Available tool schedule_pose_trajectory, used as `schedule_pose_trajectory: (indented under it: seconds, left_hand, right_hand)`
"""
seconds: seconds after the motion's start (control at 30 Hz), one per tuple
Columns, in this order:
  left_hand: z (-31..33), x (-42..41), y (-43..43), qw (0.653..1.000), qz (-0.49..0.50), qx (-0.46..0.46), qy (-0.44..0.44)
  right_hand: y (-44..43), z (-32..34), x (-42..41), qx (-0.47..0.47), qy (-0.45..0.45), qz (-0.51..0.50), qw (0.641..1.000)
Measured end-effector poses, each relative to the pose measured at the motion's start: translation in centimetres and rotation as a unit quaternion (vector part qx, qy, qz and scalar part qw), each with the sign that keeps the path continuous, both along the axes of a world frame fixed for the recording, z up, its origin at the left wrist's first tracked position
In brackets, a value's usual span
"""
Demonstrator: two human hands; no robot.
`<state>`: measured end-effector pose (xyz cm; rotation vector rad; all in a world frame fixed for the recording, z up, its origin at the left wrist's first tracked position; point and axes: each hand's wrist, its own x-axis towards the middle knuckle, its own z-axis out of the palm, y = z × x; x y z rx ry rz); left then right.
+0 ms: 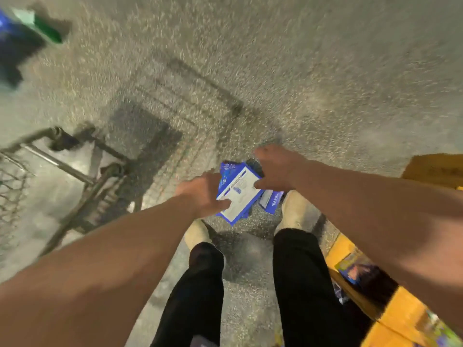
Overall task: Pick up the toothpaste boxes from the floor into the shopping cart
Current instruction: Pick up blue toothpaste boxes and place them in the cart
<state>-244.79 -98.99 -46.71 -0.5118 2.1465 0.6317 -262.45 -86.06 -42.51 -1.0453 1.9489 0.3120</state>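
A small pile of blue and white toothpaste boxes [238, 191] lies on the speckled floor just in front of my feet. My left hand [203, 192] grips the left edge of the top box, thumb on its white face. My right hand [278, 169] reaches down over the right side of the pile, fingers curled on the boxes. Another blue box [271, 202] pokes out beside my right shoe. The wire shopping cart [62, 166] stands at the left, only its lower frame and wheels showing. The picture is blurred by motion.
My two legs in black trousers and pale shoes [295, 211] stand right behind the pile. Yellow shelving with packaged goods [390, 306] runs along the right edge. A blue and green object [37, 28] sits at the top left corner.
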Motion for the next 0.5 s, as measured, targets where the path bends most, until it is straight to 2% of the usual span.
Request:
schedule_pose_trajectory:
  seconds: [0.13, 0.3, 0.5]
  left_hand:
    - [-9.7, 1.1, 2.0, 0.996, 0.082, -0.009, -0.039]
    - [-22.8, 1.6, 5.1, 0.982, 0.172, -0.002, -0.075]
    - [-33.5, 1.4, 7.7, 0.963, 0.258, -0.014, -0.069]
  right_hand:
    - [-2.5, -11.4, -1.1, -0.006, -0.022, 0.121, 0.992]
    - [-3.4, -25.2, -0.4, -0.012, -0.013, 0.262, 0.965]
    - [-3.7, -36.4, 2.0, 0.011, -0.006, 0.408, 0.913]
